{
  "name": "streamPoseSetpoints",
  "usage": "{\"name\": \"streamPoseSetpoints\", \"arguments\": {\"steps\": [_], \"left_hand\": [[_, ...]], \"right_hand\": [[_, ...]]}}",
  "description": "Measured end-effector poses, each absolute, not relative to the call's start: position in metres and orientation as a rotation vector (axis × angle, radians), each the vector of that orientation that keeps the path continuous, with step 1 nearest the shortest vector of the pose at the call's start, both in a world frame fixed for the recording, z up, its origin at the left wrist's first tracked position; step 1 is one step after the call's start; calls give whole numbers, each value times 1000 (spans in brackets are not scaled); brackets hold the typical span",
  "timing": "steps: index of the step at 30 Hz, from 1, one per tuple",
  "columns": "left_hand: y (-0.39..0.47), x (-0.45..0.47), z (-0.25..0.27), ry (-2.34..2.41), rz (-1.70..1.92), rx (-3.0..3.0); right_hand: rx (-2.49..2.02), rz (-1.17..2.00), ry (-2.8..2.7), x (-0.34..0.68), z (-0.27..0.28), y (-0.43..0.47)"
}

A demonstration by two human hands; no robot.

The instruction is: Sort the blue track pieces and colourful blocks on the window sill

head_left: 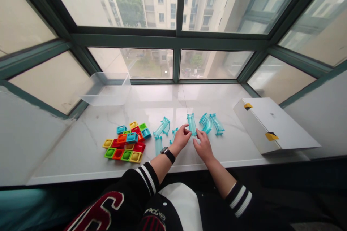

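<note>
A straight, see-through blue track piece [191, 122] lies between my hands on the white marble-look sill, its far end pointing toward the window. My left hand [181, 138] has curled fingers at the piece's near left side. On the other side, my right hand [204, 145] has its fingertips at the piece's near right corner. The near end is partly covered by my fingers. Right of it lie a curved blue track piece [206, 123] and another slightly bent one [217, 124]. Left of my hands are a joined blue track piece [162, 127] and a small one [173, 135] partly hidden by my left hand.
Colourful square blocks [126, 144] with domed or hollow tops are piled at the left. A clear plastic bin [107, 92] stands at the back left. A white box [282, 124] with yellow-black tape sits at the right. Windows close off the back.
</note>
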State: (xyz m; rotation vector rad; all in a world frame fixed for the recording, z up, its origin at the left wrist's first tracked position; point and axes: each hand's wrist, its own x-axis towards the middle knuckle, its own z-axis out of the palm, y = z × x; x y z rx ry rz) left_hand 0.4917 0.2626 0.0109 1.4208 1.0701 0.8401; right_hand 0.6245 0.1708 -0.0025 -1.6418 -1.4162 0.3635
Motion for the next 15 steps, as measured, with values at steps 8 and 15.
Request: {"name": "streamPoseSetpoints", "arguments": {"steps": [8,15], "left_hand": [[268,498,3,1108,826,1431],[270,501,4,1132,801,1421]], "right_hand": [[-1681,318,-1436,631,-19,177],[-1722,279,-1454,633,-23,181]]}}
